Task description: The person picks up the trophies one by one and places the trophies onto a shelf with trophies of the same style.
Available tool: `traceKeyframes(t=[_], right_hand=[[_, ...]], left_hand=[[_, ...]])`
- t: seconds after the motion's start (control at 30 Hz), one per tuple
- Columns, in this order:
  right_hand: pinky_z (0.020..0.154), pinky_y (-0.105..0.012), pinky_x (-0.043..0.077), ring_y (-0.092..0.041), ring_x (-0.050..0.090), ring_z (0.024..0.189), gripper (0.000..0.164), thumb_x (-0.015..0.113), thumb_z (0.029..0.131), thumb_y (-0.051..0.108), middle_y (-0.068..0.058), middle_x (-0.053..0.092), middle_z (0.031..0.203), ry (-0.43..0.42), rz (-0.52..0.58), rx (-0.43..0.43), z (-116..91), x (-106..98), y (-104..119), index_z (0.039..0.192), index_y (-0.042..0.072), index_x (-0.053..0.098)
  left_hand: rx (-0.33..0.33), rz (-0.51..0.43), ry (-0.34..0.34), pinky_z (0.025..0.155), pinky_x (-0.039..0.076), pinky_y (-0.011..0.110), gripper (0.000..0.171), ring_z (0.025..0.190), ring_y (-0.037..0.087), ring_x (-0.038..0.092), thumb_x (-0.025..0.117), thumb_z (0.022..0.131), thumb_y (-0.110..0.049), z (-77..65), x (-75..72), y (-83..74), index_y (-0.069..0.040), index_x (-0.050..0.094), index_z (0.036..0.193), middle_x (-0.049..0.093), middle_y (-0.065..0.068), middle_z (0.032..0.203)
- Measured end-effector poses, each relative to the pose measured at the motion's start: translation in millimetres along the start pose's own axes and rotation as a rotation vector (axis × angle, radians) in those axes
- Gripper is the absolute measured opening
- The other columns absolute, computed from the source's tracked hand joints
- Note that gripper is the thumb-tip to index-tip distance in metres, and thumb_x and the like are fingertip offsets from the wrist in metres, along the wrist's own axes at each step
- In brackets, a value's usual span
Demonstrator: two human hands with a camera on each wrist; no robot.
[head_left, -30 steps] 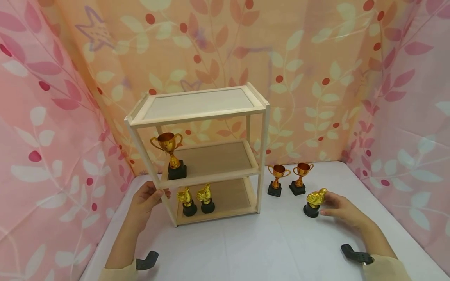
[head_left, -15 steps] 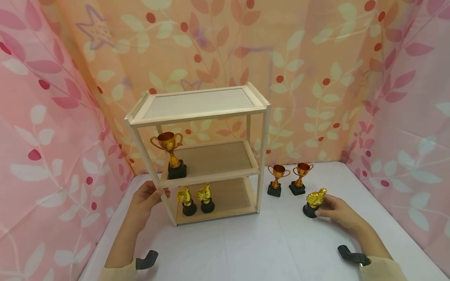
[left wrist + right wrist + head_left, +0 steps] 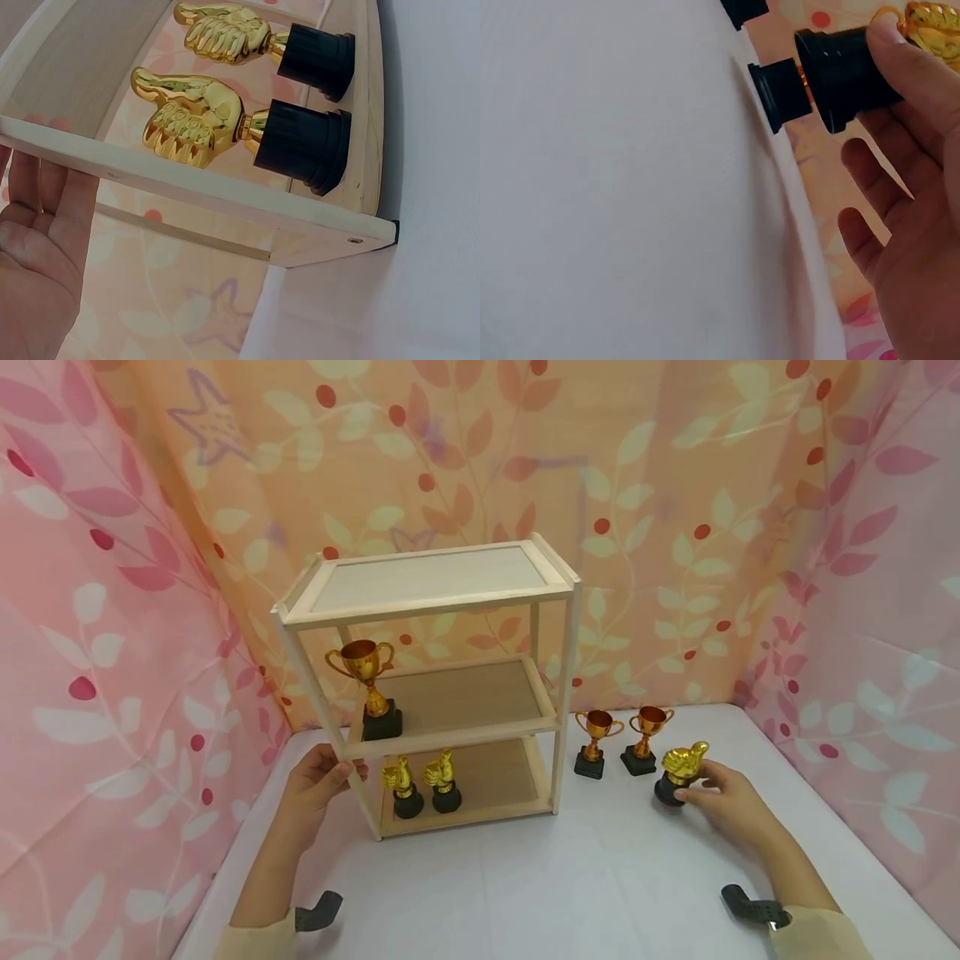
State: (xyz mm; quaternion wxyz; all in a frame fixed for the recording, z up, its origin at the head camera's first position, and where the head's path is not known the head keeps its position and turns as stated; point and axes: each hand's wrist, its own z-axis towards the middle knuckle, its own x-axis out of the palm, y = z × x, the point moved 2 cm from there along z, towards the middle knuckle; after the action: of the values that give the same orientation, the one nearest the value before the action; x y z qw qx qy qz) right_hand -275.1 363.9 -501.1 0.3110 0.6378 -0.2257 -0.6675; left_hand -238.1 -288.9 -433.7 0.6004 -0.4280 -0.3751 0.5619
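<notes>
My right hand (image 3: 712, 793) pinches a gold thumbs-up trophy (image 3: 681, 767) by its black base (image 3: 847, 71) and holds it tilted just off the white table (image 3: 570, 885). The thumb lies on the base, and the fingers (image 3: 900, 187) curl behind it. My left hand (image 3: 318, 777) grips the front left post of a three-tier wooden shelf (image 3: 420, 608), with the palm (image 3: 37, 255) against the wood. Two thumbs-up trophies (image 3: 405, 785) (image 3: 444, 781) stand on the bottom tier, and the left wrist view shows them close up (image 3: 225, 127). A gold cup trophy (image 3: 367, 681) stands on the middle tier.
Two small cup trophies (image 3: 596, 743) (image 3: 647, 739) stand on the table right of the shelf, just behind the held trophy. Pink and orange leaf-print cloth (image 3: 847, 568) walls in the table on three sides. The shelf's top tier is bare.
My right hand closed round the thumbs-up trophy's base and raised it a little off the table, toward the cup trophies. The left hand stayed on the shelf post.
</notes>
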Motion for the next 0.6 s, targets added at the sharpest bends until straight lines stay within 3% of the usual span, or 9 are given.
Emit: traceKeyframes(t=[0.33, 0.6], right_hand=[[0.092, -0.076, 0.042, -0.050, 0.050, 0.125, 0.072, 0.074, 0.092, 0.049, -0.027, 0.061, 0.131, -0.100, 0.003, -0.015, 0, -26, 55, 0.142, 0.002, 0.052], [0.090, -0.075, 0.045, -0.048, 0.050, 0.124, 0.070, 0.074, 0.093, 0.047, -0.028, 0.060, 0.132, -0.181, 0.008, -0.052, -12, -36, 108, 0.142, 0.002, 0.053]], left_hand=[[-0.011, 0.009, -0.010, 0.090, 0.059, 0.025, 0.016, 0.097, 0.010, 0.073, 0.056, 0.105, -0.005, 0.1, 0.1, -0.6, -0.012, 0.057, 0.119, 0.071, -0.005, 0.103], [-0.001, 0.000, -0.020, 0.090, 0.059, 0.026, 0.015, 0.096, 0.011, 0.074, 0.057, 0.104, -0.004, -1.3, 1.7, -1.9, -0.012, 0.058, 0.117, 0.072, -0.004, 0.102]])
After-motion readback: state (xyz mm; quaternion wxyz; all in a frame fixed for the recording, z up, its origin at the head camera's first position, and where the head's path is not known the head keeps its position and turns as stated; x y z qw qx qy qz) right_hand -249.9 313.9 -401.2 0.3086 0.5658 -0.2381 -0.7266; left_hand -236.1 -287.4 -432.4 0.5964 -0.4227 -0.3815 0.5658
